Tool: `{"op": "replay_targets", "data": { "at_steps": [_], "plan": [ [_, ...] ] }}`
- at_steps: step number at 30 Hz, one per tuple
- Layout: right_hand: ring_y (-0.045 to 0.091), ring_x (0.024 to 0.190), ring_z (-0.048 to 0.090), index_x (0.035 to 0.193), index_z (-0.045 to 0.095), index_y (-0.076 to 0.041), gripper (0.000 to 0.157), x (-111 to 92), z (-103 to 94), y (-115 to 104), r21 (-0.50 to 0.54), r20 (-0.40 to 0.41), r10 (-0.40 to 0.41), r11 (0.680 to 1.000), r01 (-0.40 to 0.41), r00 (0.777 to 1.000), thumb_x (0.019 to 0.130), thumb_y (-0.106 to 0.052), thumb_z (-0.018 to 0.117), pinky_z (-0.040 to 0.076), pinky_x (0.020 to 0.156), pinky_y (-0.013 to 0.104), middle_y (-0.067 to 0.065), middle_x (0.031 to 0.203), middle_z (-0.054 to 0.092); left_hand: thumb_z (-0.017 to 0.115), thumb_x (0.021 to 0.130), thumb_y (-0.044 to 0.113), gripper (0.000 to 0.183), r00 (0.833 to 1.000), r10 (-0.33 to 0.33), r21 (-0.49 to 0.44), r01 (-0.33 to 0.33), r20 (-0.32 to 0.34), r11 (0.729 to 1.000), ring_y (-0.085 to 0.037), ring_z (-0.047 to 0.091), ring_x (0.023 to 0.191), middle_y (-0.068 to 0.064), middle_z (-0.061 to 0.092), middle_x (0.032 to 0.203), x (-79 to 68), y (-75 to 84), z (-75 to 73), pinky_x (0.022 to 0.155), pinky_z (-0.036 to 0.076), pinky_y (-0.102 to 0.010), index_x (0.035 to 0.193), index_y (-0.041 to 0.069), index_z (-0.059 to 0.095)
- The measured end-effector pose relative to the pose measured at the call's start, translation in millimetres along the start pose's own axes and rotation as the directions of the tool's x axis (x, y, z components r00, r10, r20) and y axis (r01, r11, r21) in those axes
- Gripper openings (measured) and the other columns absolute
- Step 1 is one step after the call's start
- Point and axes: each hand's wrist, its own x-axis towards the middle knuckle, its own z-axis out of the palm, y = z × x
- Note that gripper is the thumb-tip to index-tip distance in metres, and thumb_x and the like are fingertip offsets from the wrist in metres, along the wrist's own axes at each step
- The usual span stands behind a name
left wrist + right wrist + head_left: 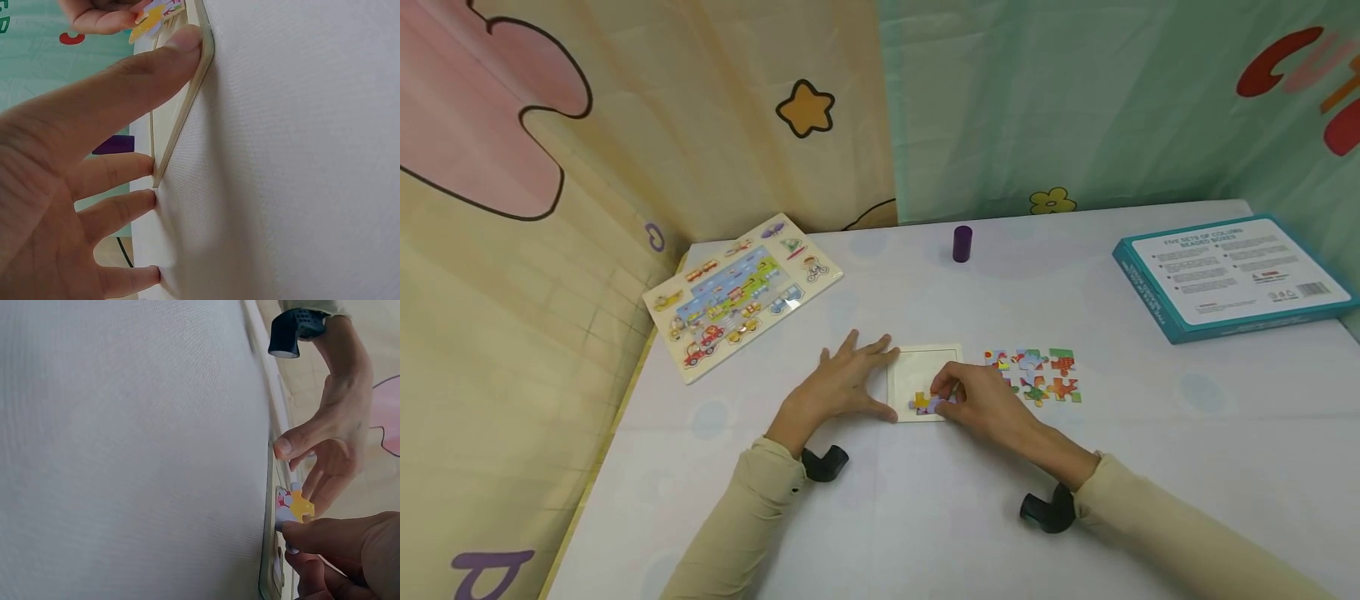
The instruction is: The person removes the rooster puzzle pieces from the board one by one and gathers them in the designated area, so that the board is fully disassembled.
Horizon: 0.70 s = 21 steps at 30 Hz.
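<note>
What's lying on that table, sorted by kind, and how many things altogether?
Puzzle boards: 2, the vehicle board and the small tray steadied by the left hand
Loose clusters of puzzle pieces: 1
Pieces at the right hand: 1
Boxes: 1, teal
Purple cylinders: 1
Total: 6

Both forearms extend forward over the worktop (1150,433), clad in beige sleeves, each wrist carrying a black camera mount. The left hand (842,385) lies palm down, fingers straight and spread, thumb extended toward the right; the fingertips (150,199) press flat. The right hand (981,400) is arched, knuckles raised, with thumb and fingers (312,532) curled into a pinch grip at the fingertips. The two hands sit near each other, not touching.
</note>
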Motion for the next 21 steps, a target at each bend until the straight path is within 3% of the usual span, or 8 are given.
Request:
{"op": "replay_targets", "data": {
  "at_steps": [11, 15, 21],
  "plan": [
    [0.01, 0.055, 0.051, 0.085, 0.071, -0.018, 0.009, -5.4, -8.5, -0.7, 0.091, -0.018, -0.013, 0.996, 0.014, 1.0, 0.084, -0.011, 0.077, 0.043, 0.055, 0.024, -0.008, 0.083, 0.069, 0.088, 0.065, 0.05, 0.1, 1.0, 0.007, 0.011, -0.007, -0.001, 1.0, -0.044, 0.006, 0.147, 0.002, 0.024, 0.161, 0.4, 0.2, -0.2, 0.105, 0.013, -0.076, 0.15, 0.019, 0.044],
    [0.014, 0.052, 0.051, 0.085, 0.072, -0.02, 0.009, -11.4, -18.1, 2.4, 0.147, -0.004, 0.071, 0.987, -0.07, 0.997, 0.084, -0.016, 0.078, 0.043, 0.048, 0.025, -0.008, 0.084, 0.069, 0.088, 0.065, 0.05, 0.1, 1.0, 0.01, 0.008, -0.01, -0.002, 1.0, -0.044, 0.006, 0.147, 0.002, 0.025, 0.161, 0.2, 0.5, 0.3, 0.105, 0.013, -0.076, 0.149, 0.019, 0.044],
    [0.016, 0.059, 0.051, 0.087, 0.073, -0.022, 0.008, -31.9, -42.3, 18.5, 0.117, -0.032, 0.167, 0.98, -0.162, 0.985, 0.083, -0.018, 0.079, 0.04, 0.049, 0.024, -0.006, 0.084, 0.068, 0.088, 0.065, 0.049, 0.1, 1.0, 0.007, 0.01, -0.007, -0.001, 1.0, -0.044, 0.006, 0.148, 0.002, 0.024, 0.161, 0.0, 0.6, 0.2, 0.105, 0.012, -0.076, 0.15, 0.019, 0.044]
  ]
}}
